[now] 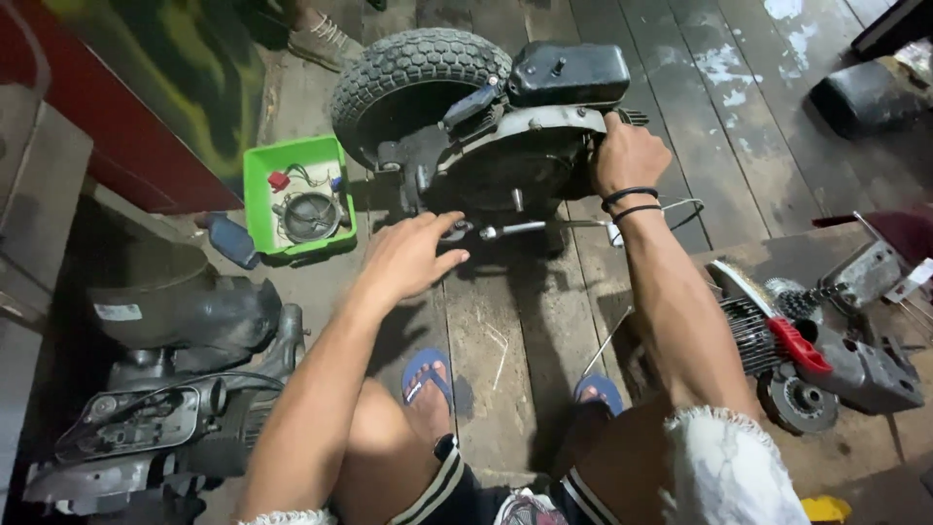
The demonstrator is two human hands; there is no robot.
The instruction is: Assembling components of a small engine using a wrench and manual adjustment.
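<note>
Head view looks down on the scooter engine (505, 136) lying on the plank floor (525, 331) just ahead of my knees, its knobbly rubber tyre (413, 73) at the far left end. My right hand (630, 156) is clamped on the engine's right edge, beside the curved grey metal casing. My left hand (408, 258) is released, fingers spread, hovering just short of the chromed wrench (510, 230) that lies along the engine's near edge; I cannot tell whether a fingertip touches it. Bare boards stay open between my blue sandals (428, 379) and the engine. Left of the tyre, a green plastic tray (255, 194) holds a round metal part and wires. Another greasy dark engine (165, 408) crowds the left side. A finned cylinder block with a red part (797, 340) sits at the right.
</note>
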